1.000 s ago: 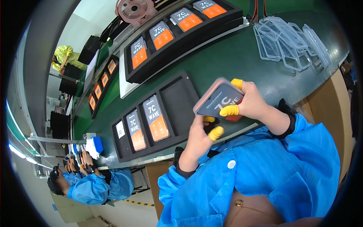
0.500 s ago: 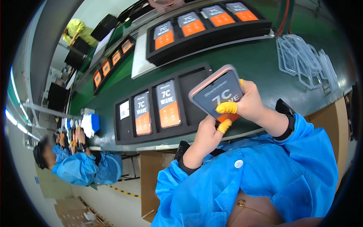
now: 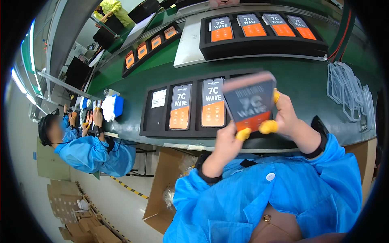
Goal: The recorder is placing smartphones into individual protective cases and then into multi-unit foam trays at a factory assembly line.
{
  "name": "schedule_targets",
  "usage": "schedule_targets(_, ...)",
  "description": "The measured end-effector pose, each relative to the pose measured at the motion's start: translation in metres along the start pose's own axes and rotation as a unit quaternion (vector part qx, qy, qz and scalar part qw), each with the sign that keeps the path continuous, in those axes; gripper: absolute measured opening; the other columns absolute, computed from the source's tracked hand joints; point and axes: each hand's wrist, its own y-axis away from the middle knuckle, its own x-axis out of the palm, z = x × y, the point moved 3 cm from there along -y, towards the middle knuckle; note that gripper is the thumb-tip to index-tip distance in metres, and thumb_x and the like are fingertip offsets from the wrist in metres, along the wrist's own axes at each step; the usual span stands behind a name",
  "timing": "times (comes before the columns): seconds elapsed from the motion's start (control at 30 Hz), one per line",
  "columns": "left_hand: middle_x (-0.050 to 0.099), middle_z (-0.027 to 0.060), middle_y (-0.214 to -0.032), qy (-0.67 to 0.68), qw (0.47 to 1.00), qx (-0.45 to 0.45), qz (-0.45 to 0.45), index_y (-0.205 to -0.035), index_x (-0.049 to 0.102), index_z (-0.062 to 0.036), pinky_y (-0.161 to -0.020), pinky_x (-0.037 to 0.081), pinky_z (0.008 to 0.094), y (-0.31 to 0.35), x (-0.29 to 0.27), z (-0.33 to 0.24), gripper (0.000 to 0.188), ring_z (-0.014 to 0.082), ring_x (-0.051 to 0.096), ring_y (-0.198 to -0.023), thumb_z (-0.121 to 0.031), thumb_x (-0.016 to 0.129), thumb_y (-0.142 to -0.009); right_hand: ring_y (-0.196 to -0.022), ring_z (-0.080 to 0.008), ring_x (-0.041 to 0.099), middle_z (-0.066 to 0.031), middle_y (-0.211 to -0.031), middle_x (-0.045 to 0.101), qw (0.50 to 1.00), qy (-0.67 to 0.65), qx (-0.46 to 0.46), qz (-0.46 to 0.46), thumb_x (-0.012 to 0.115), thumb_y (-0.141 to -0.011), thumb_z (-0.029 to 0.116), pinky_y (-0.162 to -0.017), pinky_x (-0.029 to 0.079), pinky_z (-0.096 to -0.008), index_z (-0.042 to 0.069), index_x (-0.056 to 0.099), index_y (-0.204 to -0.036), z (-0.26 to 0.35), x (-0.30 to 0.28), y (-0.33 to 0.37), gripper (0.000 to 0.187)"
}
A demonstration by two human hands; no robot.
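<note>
Both hands grip a smartphone [image 3: 251, 97] with a pinkish edge and a dark grey and orange printed front; motion blurs it. My left hand [image 3: 227, 148] holds its lower left corner, and a yellow finger cot covers a fingertip there. My right hand [image 3: 288, 115] closes round its right side, with yellow cots on its thumb and a finger. Just beyond, a black foam tray [image 3: 152, 127] lies on the green bench. Two phones with like fronts, one on the left [image 3: 180, 109] and one nearer the middle [image 3: 213, 103], rest in its slots. The held phone hides the tray's right part.
A second black tray [image 3: 263, 46] with several phones stands farther back. Clear plastic frames [image 3: 344, 93] are heaped at the right. A smaller tray [image 3: 131, 69] and a blue bin [image 3: 118, 106] lie leftward, near a co-worker in blue [image 3: 87, 152]. Below is an open carton [image 3: 156, 202].
The held phone has turned more upright and its lower orange part shows more. My right thumb has shifted toward its lower right corner. The whole view has swung, moving the trays rightward in the picture.
</note>
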Motion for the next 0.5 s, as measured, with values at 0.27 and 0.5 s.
schedule_targets(0.27,0.058,0.0045,-0.069,0.263,0.924,-0.098,-0.258,-0.084,0.058,-0.0016,-0.044,0.038,0.0203,0.003,-0.208,0.098,0.027,0.0104,0.052,-0.051,-0.026,0.045,-0.083,-0.075,-0.0275,0.054,-0.0130,-0.081,0.057,0.894,0.284,0.324,-0.119,0.064,-0.072,0.021,-0.069,0.043,-0.0329,0.004,0.057,-0.096,-0.096,-0.073,0.108,0.031)
schedule_targets(0.5,0.060,0.0112,-0.070,-0.104,0.936,-0.224,-0.248,-0.085,0.057,-0.0004,-0.047,0.042,0.0306,0.003,-0.286,0.160,0.031,0.0215,0.055,-0.055,-0.027,0.042,-0.084,-0.079,-0.0291,0.054,-0.0136,-0.087,0.056,0.887,0.390,0.246,-0.017,0.064,-0.071,0.018,-0.074,0.044,-0.0331,0.004,0.058,-0.094,-0.077,-0.062,0.091,0.028)
